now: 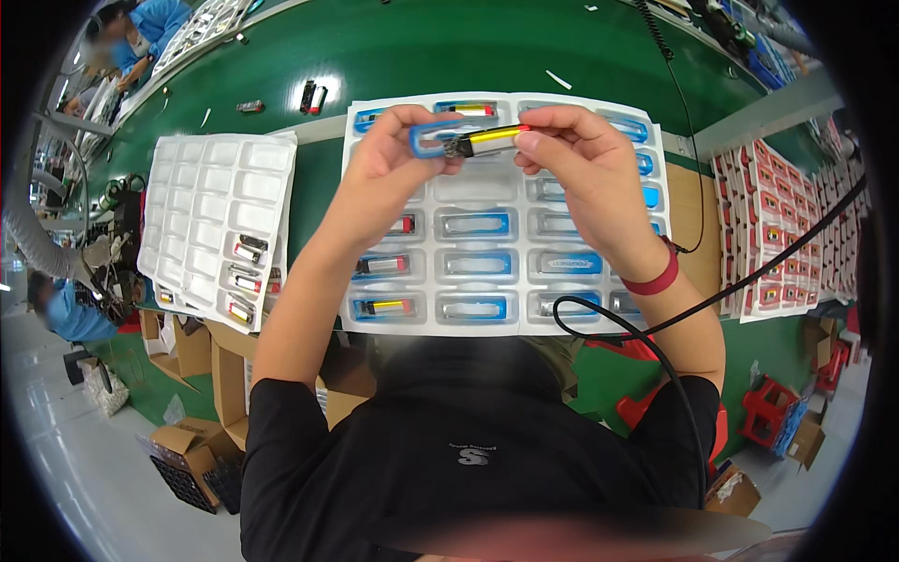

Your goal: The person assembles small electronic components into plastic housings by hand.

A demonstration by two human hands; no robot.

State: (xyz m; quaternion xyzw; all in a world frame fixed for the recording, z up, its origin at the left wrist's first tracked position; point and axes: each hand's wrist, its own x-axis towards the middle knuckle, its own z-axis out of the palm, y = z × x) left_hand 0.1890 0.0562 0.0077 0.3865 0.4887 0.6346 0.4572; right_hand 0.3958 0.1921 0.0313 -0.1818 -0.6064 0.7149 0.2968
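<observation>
My left hand [386, 169] is closed on a blue-rimmed clear case [420, 139], an open oblong shell. Between the thumb and fingers of my right hand [590, 173], I grip a small slim electronic module [493, 140] with a yellow stripe, a black end and a red end. The module's black end meets the case; how far it sits inside, I cannot tell. Both hands are above a white compartment tray [476, 190]. Several cells hold blue cases [475, 224], and cells at its left hold similar modules [382, 306].
Another white tray stack [211, 192] lies left, with loose modules [247, 248] in its near right cells. More modules [314, 97] lie on the green bench [421, 56]. Filled trays [773, 225] stand at right. A black cable [740, 286] crosses beside my right arm. Co-workers sit at left.
</observation>
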